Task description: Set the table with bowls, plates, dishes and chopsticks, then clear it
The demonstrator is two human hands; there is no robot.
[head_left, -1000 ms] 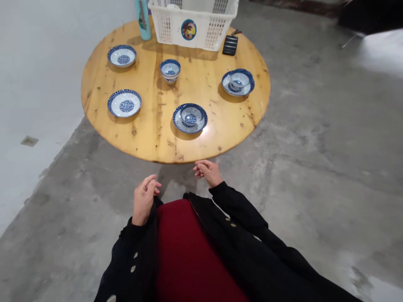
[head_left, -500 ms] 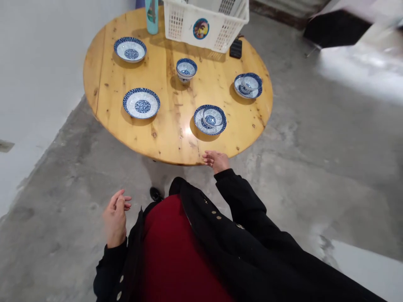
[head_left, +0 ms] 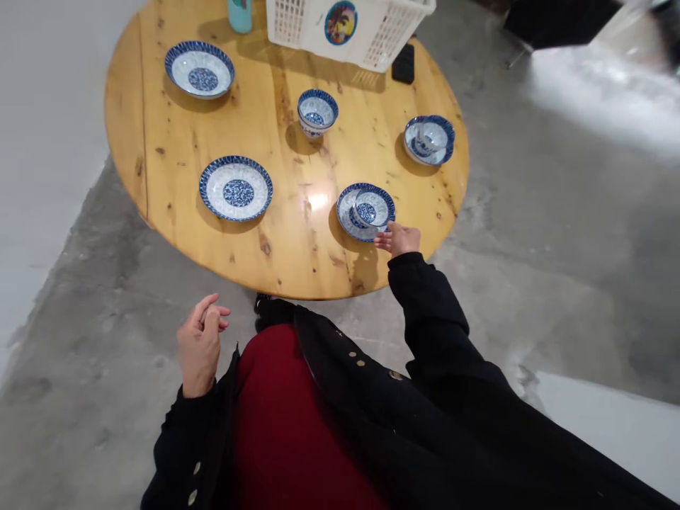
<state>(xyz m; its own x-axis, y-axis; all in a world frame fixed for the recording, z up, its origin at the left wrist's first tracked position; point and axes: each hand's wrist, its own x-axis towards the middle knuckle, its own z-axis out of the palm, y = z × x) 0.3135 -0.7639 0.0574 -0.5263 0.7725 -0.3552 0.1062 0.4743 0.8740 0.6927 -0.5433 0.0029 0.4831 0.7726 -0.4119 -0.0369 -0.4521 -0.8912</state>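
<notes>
Left hand: I've got my left hand [head_left: 199, 347] in front of the round yellow wooden tabletop [head_left: 287, 262], fingers loosely curled, grip empty.
Right hand: over the near edge now, my right hand [head_left: 397, 239], grip open, fingers right by the front rims; touching or just beside, I can't tell from here.
Front setting: there it is, a small blue-and-white ceramic bowl [head_left: 373, 203] sitting in a blue-rimmed white ceramic plate [head_left: 344, 211].
Handling: for this reach, I'd keep the wrist low and level, thumb opposite fingers, and mind which rim I meet; a nudge could slide glazed ware.
Left of it: a bare blue-rimmed plate [head_left: 237, 188], well apart.
Right, farther: a second bowl [head_left: 434, 134] in its own plate [head_left: 411, 146].
Middle: a deep patterned bowl [head_left: 317, 117], possibly two nested.
Back: another patterned plate [head_left: 200, 69], a flat black object [head_left: 404, 64], a white plastic basket [head_left: 313, 28], a turquoise cylinder [head_left: 241, 15].
</notes>
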